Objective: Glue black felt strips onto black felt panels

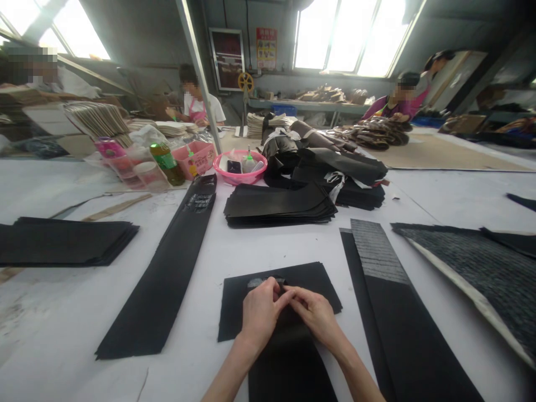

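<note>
My left hand (260,310) and my right hand (317,314) meet fingertip to fingertip over a black fabric sheet (234,301) that lies flat on the white table (62,335) right in front of me. Both hands are closed in a pinch where they touch, at the sheet's far edge near a small grey patch (262,281). What the fingers hold is too small to make out. A second black strip (288,368) runs under my wrists toward me.
A long black strip (167,273) lies to the left, and a long strip with a grey section (377,257) to the right. Black sheet stacks (62,241) (280,204) sit around. A pink basin (239,167) and bottles (166,162) stand further back. Other people work at far tables.
</note>
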Available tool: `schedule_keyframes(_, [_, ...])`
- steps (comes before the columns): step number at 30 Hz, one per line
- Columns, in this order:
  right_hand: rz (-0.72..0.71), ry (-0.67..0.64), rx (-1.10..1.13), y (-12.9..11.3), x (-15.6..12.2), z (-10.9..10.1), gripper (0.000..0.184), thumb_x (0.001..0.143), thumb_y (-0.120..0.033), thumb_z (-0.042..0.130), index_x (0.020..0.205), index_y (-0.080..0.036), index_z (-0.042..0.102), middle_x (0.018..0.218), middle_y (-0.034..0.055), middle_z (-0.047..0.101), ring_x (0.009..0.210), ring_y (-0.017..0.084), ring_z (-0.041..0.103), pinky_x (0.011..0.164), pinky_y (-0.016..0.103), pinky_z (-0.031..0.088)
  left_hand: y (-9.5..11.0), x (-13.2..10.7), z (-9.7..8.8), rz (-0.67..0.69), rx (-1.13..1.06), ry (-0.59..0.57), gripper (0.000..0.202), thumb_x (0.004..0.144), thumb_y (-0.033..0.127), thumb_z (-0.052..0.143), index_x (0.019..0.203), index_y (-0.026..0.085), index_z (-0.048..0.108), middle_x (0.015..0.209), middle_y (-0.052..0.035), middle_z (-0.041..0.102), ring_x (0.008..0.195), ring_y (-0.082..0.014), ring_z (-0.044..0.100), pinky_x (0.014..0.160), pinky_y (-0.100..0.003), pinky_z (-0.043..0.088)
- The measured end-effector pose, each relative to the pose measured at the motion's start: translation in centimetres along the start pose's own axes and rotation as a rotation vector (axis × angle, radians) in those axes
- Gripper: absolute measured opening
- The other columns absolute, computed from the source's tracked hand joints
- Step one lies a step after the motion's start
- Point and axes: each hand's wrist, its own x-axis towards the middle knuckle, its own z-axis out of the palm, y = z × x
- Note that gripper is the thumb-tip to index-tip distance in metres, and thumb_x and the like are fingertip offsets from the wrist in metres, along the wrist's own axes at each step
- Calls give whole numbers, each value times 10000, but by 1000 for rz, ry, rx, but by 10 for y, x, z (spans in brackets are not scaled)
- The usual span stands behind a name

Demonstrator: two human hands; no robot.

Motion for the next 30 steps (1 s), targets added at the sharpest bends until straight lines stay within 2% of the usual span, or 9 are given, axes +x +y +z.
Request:
schedule_keyframes(3, [49, 1, -70, -1, 2, 0, 319, 842, -373, 529, 1112, -292, 678, 727, -28, 666, 664, 148, 603, 615, 230, 416, -1, 0, 3, 27, 59, 48, 266, 919, 391, 460, 748, 206, 543, 706, -3, 632, 604, -136, 563, 552, -234, 271])
schedule_keyframes(7, [111, 38, -131, 1, 5, 6, 316, 856, -394, 508, 1118, -332, 673, 655, -39, 631, 637, 146, 589, 560, 231, 368, -9, 0, 2, 10, -61, 38, 252, 917, 307, 425, 702, 204, 504, 611, 19, 572, 543, -120, 525, 538, -220, 285])
schedule_keyframes(12, [135, 95, -235, 1, 7, 13, 273, 871, -377, 511, 1094, -398, 666, 656, -59, 641, 612, 135, 599, 543, 224, 348, -27, -9, -7, -63, -592, -32, 296, 893, 406, 441, 679, 205, 404, 619, 46, 484, 581, -118, 524, 564, -200, 414])
schedule_keyframes(16, [168, 67, -180, -4, 7, 12, 269, 887, -379, 487, 1089, -408, 663, 619, -82, 640, 508, 102, 589, 545, 214, 380, -36, -25, -12, -138, -959, 56, 320, 873, 439, 507, 696, 203, 381, 665, 61, 399, 606, -95, 448, 607, -194, 459])
schedule_keyframes(19, [216, 41, -121, -7, 7, 9, 264, 883, -380, 494, 1081, -403, 668, 615, -91, 645, 488, 93, 598, 543, 208, 398, -37, -37, -20, -229, -1200, 115, 283, 853, 420, 564, 750, 202, 416, 722, 54, 472, 652, -92, 487, 646, -188, 463])
schedule_keyframes(21, [231, 35, -115, -8, 7, 9, 267, 877, -382, 503, 1086, -394, 670, 608, -88, 642, 500, 98, 608, 543, 210, 404, -39, -43, -29, -311, -1321, 220, 264, 827, 427, 601, 814, 209, 452, 789, 39, 547, 700, -103, 530, 665, -188, 466])
schedule_keyframes(24, [205, 41, -118, -7, 7, 9, 275, 866, -385, 521, 1093, -371, 676, 594, -75, 622, 517, 107, 611, 559, 219, 416, -43, -52, -40, -374, -1316, 304, 276, 809, 450, 618, 873, 214, 489, 817, 26, 571, 741, -116, 548, 669, -180, 457])
schedule_keyframes(27, [165, -10, 23, -2, 6, 7, 310, 854, -396, 537, 1123, -323, 673, 662, -50, 628, 557, 117, 614, 584, 233, 444, -44, -60, -41, -257, -1071, 172, 265, 846, 450, 574, 813, 198, 499, 731, 37, 487, 687, -108, 489, 632, -170, 423])
schedule_keyframes(30, [170, -132, 263, -1, 5, 0, 405, 834, -442, 566, 1184, -255, 646, 793, 0, 666, 664, 150, 636, 624, 260, 478, -40, -64, -33, -112, -849, 74, 295, 889, 431, 513, 726, 193, 452, 686, 46, 380, 625, -99, 398, 589, -170, 378])
